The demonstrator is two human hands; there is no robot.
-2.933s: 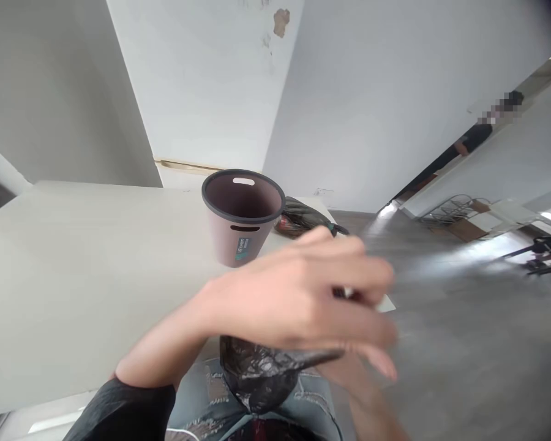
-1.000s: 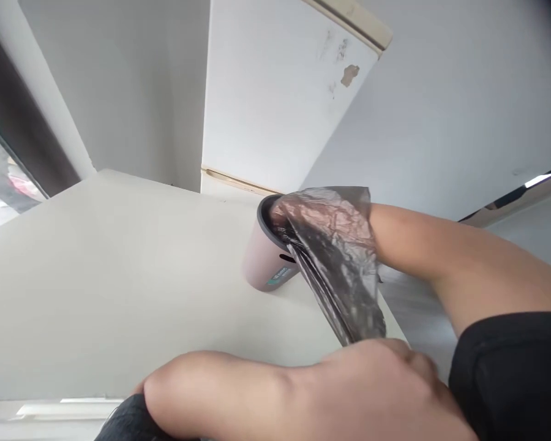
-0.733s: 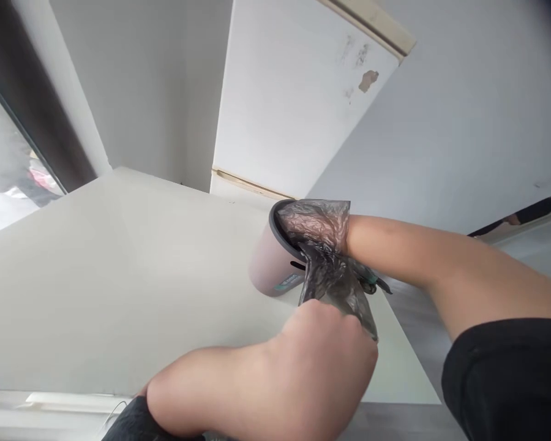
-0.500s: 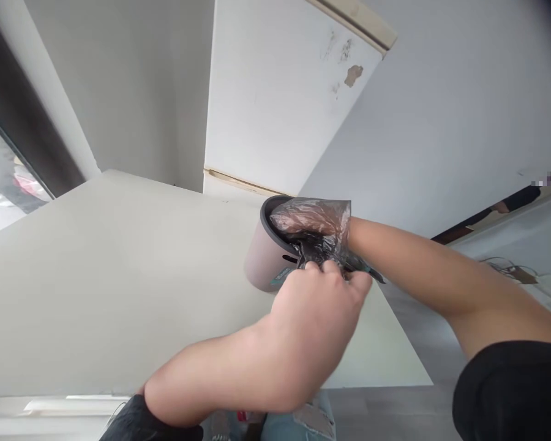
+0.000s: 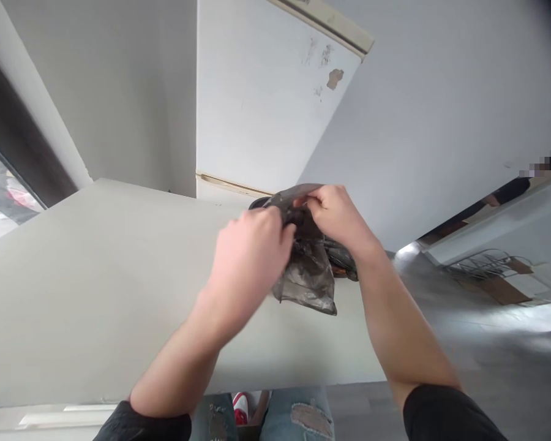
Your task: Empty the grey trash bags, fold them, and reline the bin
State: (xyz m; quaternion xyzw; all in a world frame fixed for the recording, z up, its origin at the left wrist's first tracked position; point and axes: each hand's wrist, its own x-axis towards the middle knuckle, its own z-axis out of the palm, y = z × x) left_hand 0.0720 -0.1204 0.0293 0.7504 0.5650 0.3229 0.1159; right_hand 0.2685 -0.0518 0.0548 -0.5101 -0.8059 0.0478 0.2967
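A thin, dark see-through plastic bag (image 5: 308, 278) hangs over the near side of a small bin, most of it draping toward me. Of the bin (image 5: 258, 203), only a bit of dark rim shows at the upper left; my hands and the bag hide the rest. My left hand (image 5: 252, 251) has its fingers closed on the left edge of the bag, close to the rim. On the other side, my right hand (image 5: 333, 211) pinches the bag's upper right edge. More dark plastic (image 5: 344, 260) lies bunched below my right wrist.
The bin stands on a pale table (image 5: 96, 294) near its right end. Behind the table rises a white refrigerator (image 5: 266, 92) with worn patches. A wire rack (image 5: 482, 263) and brown cardboard (image 5: 505, 289) are on the floor at right. My jeans (image 5: 298, 413) show below the table edge.
My right hand has come out of the bag and now grips its edge from outside. My left hand has moved up and left to the bag's other edge. The bag's loose part hangs lower.
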